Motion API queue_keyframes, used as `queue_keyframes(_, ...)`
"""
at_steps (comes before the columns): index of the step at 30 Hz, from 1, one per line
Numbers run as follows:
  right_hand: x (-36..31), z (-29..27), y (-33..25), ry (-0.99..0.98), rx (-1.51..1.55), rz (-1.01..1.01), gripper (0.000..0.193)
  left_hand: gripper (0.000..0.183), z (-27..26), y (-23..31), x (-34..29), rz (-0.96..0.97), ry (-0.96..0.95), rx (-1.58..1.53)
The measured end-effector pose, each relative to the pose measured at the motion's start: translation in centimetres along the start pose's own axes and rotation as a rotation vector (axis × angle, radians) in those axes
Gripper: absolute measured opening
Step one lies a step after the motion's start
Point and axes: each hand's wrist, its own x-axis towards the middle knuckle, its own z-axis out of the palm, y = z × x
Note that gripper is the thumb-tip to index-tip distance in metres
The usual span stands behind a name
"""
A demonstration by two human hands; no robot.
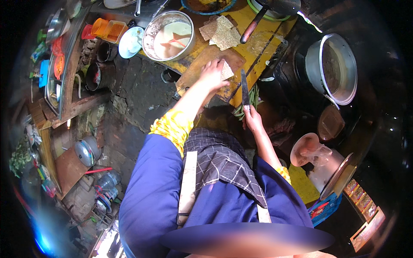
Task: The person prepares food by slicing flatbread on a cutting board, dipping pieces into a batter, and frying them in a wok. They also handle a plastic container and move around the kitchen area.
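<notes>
Hands work over a worn wooden cutting board [202, 64] that lies on a yellow-painted table top [258, 41]. The left hand [211, 75] reaches forward with its fingers curled down onto a pale, square, speckled flat piece [226, 70] at the board's right end, pressing or pinching it against the wood. The right hand [253, 119] sits lower and nearer the body, closed around the handle of a dark-bladed kitchen knife [244, 89] whose blade points away from the person, up toward the board's right edge. Just beside that blade, a bunch of green beans [251, 99] lies partly hidden under the hand and knife.

Beyond the board, a loose stack of the same pale square pieces [222, 32] rests on the yellow top. To their left stands a round steel bowl of cream-coloured batter [168, 35] with a red utensil in it, and left again a small light-blue bowl [130, 42]. A dark, long-handled pan [266, 13] reaches in from the top edge. Well to the right stands a large aluminium pot [332, 69] holding a brownish liquid. Both forearms wear blue sleeves with yellow patterned cuffs [172, 127], and a checked dark cloth [219, 159] hangs down the person's front.
</notes>
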Motion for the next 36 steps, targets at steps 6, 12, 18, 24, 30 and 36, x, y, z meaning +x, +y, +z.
queue_keyframes(6, 2.3, 2.3, -0.3, -0.035, 0.138, -0.026, 0.039, 0.071, 1.3, -2.1, -3.7, 0.123, 0.076, -0.156)
queue_keyframes(12, 3.3, 7.2, 1.0, -0.023, 0.081, -0.147, 0.039, 0.073, 1.3, -3.7, -5.8, 0.184, 0.09, -0.218)
queue_keyframes(18, 2.6, 8.4, 1.1, -0.037, 0.185, -0.055, 0.044, 0.072, 2.6, -4.5, -6.3, 0.047, 0.287, -0.023)
queue_keyframes(24, 1.4, 8.0, 1.0, -0.044, 0.262, -0.035, 0.041, 0.061, 4.9, -9.7, -7.7, -0.884, 0.608, -0.271)
queue_keyframes(30, 0.2, 7.8, 3.5, 0.038, 0.407, -0.039, 0.037, 0.028, 8.4, -8.0, -8.5, -0.664, 0.567, -0.943)
queue_keyframes(36, -0.9, 7.2, 5.1, 0.105, 0.447, -0.002, 0.042, 0.029, 8.0, -4.5, -8.4, -0.56, 0.464, -0.808)
